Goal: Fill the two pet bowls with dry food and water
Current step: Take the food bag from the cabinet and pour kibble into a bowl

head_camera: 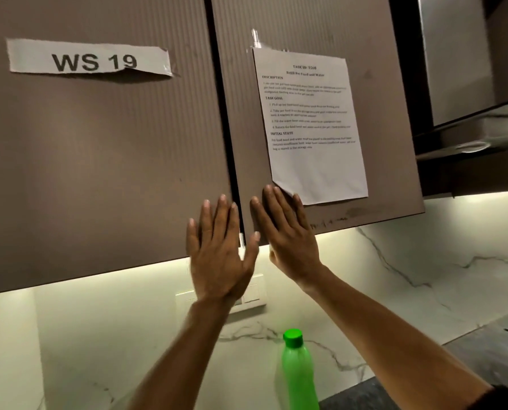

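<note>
We are holding our left hand (217,255) and right hand (288,241) flat, fingers straight, before the cupboard doors (105,161), gripping nothing, with no bowls showing, so seemingly nothing is filled yet.

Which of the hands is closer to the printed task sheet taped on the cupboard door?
Right. The right hand lies flat on the door with its fingertips at the task sheet's lower left corner. The left hand is raised further left, by the gap between the doors.
</note>
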